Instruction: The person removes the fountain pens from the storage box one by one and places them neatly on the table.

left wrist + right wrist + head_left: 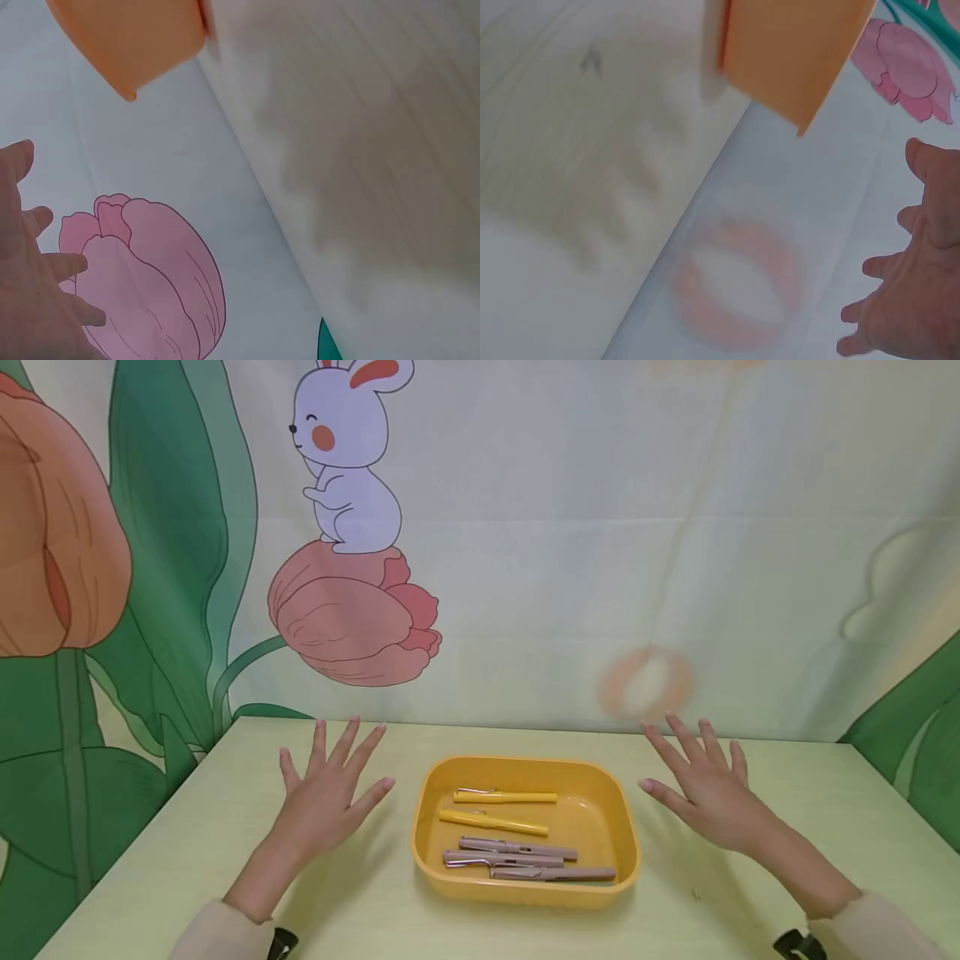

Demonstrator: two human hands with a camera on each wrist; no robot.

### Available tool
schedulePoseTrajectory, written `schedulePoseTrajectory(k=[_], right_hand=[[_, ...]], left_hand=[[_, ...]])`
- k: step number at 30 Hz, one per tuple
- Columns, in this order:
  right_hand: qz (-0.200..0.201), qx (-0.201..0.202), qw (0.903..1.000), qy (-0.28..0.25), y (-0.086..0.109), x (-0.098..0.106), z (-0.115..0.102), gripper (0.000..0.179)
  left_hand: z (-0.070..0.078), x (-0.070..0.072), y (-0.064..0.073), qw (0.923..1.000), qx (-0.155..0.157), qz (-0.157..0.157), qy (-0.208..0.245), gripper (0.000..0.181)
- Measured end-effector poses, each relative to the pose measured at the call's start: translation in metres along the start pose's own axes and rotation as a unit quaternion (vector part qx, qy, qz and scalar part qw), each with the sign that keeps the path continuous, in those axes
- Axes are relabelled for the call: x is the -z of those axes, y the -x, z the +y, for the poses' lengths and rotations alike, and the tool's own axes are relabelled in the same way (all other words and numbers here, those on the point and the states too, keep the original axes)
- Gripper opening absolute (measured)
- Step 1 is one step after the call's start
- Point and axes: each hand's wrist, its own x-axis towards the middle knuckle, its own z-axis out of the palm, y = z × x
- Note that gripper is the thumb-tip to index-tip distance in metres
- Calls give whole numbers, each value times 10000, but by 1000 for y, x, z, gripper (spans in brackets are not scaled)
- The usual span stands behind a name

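Between my two hands stands a yellow plastic tray [525, 897] with several pens inside. Two yellow pens [506, 797] with clips lie toward its far side. Nearer its front wall are three greyish-mauve pens [553, 874], lying close together and overlapping. My left hand [324, 802] is held left of the tray, fingers spread and empty. To the right, my right hand [708, 797] is likewise spread and holds nothing. Each wrist view shows the tray's outer wall [139, 45] and the splayed fingers of that hand, apart from the tray.
A pale wood-look table [360, 910] carries the tray. Behind its far edge hangs a printed cloth [525, 568] with a rabbit, tulips and green leaves. Black straps [281, 943] show at the cuffs of both light sleeves.
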Motion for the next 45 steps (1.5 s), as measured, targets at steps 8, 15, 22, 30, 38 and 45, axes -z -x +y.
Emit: schedulePoseTrajectory(k=[8,15,22,30,38,45], right_hand=[[23,696,9908,-1162,-4,-8,-27,64],[-9,885,9831,-1604,-8,-19,-38,58],[-248,1013,9762,-1900,-11,-30,-46,53],[-806,1176,9564,-2549,-11,-34,-55,47],[-1295,1215,9323,-3151,-11,-38,-61,44],[-1741,1215,9211,-3265,-12,-44,-65,38]], left_hand=[[8,-2,0,9939,76,101,1094,65],[13,-10,0,9844,-4,89,1755,67],[15,-17,-1,9660,-151,-106,2580,69],[22,-18,-1,9485,-193,-407,3136,70],[27,-16,1,9143,149,-1026,3916,67],[29,-20,-1,8793,480,-1460,4507,67]])
